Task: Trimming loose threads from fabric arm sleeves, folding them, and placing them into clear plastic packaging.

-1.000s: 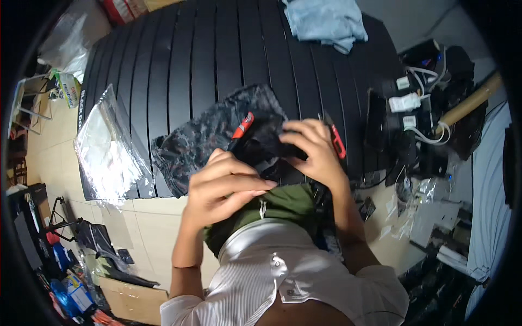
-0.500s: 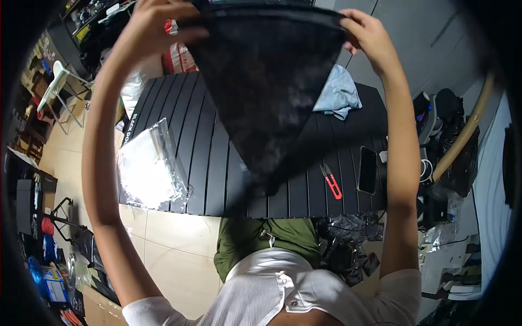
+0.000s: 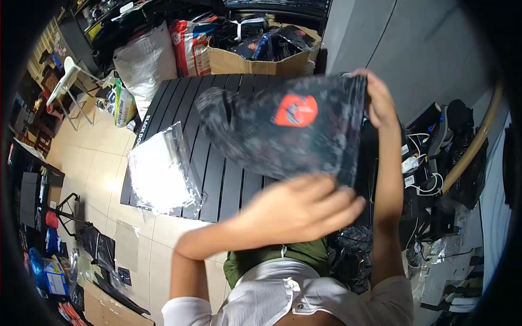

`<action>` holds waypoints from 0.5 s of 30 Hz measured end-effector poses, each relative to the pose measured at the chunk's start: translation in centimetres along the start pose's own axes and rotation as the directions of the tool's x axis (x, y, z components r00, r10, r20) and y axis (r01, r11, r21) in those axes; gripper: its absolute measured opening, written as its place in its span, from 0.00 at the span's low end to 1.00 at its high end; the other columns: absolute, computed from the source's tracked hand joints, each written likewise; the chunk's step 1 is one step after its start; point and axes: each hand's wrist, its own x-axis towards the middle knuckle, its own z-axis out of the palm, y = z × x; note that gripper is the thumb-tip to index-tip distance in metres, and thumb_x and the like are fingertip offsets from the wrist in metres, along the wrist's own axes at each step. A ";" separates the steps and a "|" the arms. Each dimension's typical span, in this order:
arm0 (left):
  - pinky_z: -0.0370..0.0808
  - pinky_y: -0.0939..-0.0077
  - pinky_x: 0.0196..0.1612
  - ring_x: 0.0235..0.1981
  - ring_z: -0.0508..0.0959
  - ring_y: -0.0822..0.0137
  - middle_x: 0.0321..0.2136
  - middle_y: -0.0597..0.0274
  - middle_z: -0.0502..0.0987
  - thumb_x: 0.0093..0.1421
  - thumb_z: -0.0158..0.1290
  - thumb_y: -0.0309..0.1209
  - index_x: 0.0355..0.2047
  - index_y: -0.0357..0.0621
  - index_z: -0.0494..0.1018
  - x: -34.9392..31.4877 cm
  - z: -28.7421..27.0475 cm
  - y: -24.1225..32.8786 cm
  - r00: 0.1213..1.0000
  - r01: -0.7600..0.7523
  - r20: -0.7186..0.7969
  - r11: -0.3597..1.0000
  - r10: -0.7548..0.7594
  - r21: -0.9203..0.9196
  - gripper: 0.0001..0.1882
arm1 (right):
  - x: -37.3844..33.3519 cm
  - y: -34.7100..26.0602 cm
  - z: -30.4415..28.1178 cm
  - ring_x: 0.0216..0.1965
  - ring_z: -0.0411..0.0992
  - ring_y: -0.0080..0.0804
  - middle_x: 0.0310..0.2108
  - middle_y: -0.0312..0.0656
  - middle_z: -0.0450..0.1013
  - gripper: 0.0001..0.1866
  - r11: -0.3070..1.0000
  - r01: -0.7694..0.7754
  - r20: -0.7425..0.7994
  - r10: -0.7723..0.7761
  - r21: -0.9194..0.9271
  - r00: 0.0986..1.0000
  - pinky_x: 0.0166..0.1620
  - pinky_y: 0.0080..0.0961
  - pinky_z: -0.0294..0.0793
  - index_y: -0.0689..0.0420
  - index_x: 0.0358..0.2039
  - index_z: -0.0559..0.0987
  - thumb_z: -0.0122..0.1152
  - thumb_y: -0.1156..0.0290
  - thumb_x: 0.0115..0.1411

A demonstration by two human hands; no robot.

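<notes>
White capital lettering (image 3: 145, 130) runs along the left edge of the black slatted counter (image 3: 223, 187), at the left of the frame. On the dark patterned fabric (image 3: 255, 136), near the centre, stands a red-orange patch (image 3: 296, 111) with a grey mark, blurred. At the upper left, a red-and-white sack (image 3: 187, 51) and a green-and-white packet (image 3: 123, 107) carry print too small to read. A blue-and-white box (image 3: 56, 281) at the lower left shows a pale label panel, likewise illegible.

Gap over table (image 3: 216, 182) between plastic bag (image 3: 163, 176) and dark cloth (image 3: 258, 138); cloth blocks right.
</notes>
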 end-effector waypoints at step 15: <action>0.61 0.62 0.51 0.47 0.66 0.47 0.48 0.44 0.66 0.56 0.50 0.30 0.51 0.35 0.61 -22.3 8.7 -6.5 0.308 0.951 -0.158 0.304 -0.938 0.050 0.23 | -23.2 10.7 4.1 0.61 0.51 0.46 0.57 0.50 0.57 0.19 0.123 -0.311 -0.291 0.159 -0.942 0.944 0.60 0.36 0.51 0.57 0.52 0.67 0.44 0.71 0.60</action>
